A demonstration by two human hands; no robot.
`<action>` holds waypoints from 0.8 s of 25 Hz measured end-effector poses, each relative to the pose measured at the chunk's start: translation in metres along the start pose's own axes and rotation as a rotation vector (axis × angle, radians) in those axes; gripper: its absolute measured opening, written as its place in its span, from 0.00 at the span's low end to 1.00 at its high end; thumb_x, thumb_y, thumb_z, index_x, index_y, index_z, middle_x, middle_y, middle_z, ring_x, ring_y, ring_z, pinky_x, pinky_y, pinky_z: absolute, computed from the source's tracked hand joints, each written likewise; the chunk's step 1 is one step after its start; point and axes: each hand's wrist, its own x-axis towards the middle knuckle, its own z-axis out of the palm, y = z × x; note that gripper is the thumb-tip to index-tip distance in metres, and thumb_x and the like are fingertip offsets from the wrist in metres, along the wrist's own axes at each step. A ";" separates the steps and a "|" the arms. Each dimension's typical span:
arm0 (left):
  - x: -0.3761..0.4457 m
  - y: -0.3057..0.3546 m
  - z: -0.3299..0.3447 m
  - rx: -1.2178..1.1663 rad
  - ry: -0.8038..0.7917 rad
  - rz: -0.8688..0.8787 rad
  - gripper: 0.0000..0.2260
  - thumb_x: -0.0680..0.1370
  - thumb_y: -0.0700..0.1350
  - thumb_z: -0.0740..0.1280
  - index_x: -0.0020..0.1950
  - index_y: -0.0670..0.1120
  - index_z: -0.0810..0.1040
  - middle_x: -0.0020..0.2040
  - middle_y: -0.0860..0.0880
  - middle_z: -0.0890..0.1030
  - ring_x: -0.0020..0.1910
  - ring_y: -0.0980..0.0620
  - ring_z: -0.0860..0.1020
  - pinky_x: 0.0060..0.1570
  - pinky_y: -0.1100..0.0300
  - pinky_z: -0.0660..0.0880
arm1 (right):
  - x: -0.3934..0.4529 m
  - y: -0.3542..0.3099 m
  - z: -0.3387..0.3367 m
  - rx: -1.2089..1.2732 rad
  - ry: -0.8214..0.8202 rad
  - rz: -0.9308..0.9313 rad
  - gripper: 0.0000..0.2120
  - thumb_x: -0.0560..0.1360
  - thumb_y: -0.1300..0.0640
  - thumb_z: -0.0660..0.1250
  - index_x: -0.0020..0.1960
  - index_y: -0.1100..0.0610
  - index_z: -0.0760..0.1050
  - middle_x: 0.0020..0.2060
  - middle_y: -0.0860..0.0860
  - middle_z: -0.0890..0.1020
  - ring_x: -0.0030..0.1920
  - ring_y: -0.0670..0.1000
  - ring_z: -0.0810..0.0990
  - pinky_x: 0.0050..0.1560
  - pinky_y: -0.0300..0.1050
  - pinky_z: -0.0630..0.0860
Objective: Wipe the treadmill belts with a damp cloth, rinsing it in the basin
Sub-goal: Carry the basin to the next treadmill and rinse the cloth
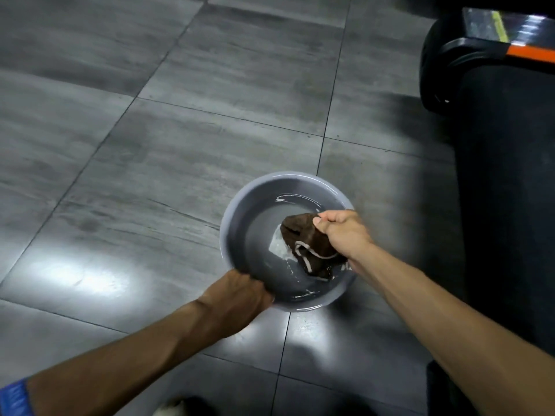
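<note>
Rinse step: left hand (240, 291) gripping basin (255, 187) rim on floor (120, 145) beside treadmill (507, 175), right hand (342, 232) clutching brown cloth (303, 238) over water; best dunked fully, squeezed above basin, kept merely damp.

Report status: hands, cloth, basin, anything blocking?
Left hand grips basin rim. Right hand holds brown cloth over the water. Treadmill right; nothing blocking.

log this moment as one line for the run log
phase: rinse | right hand: holds brown cloth over basin | left hand: holds basin rim | treadmill: right
</note>
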 end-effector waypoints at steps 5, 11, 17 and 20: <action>-0.001 -0.004 -0.005 -0.150 0.141 -0.031 0.07 0.60 0.45 0.69 0.37 0.51 0.80 0.32 0.54 0.81 0.30 0.53 0.79 0.28 0.65 0.72 | -0.001 -0.015 -0.009 -0.310 -0.057 -0.119 0.10 0.78 0.52 0.67 0.57 0.51 0.81 0.51 0.50 0.83 0.57 0.54 0.81 0.59 0.45 0.75; -0.010 -0.042 -0.014 -0.507 0.400 -0.753 0.22 0.73 0.56 0.62 0.64 0.50 0.75 0.54 0.47 0.78 0.50 0.43 0.77 0.47 0.51 0.78 | 0.011 -0.017 -0.053 -0.873 0.086 -0.105 0.18 0.76 0.49 0.63 0.63 0.54 0.68 0.60 0.55 0.78 0.59 0.60 0.77 0.56 0.51 0.74; 0.006 -0.058 -0.019 -1.375 0.247 -1.123 0.14 0.70 0.29 0.67 0.53 0.43 0.76 0.34 0.45 0.80 0.29 0.48 0.79 0.36 0.43 0.81 | 0.034 0.003 -0.055 -0.753 -0.072 0.026 0.09 0.81 0.50 0.58 0.53 0.57 0.67 0.52 0.58 0.79 0.39 0.60 0.81 0.39 0.52 0.80; 0.005 -0.058 -0.026 -1.352 0.271 -1.163 0.14 0.69 0.27 0.66 0.49 0.42 0.76 0.32 0.44 0.79 0.26 0.48 0.77 0.29 0.45 0.80 | 0.026 0.004 -0.052 -0.751 -0.043 -0.004 0.08 0.82 0.53 0.57 0.53 0.58 0.68 0.52 0.60 0.80 0.46 0.61 0.81 0.48 0.53 0.79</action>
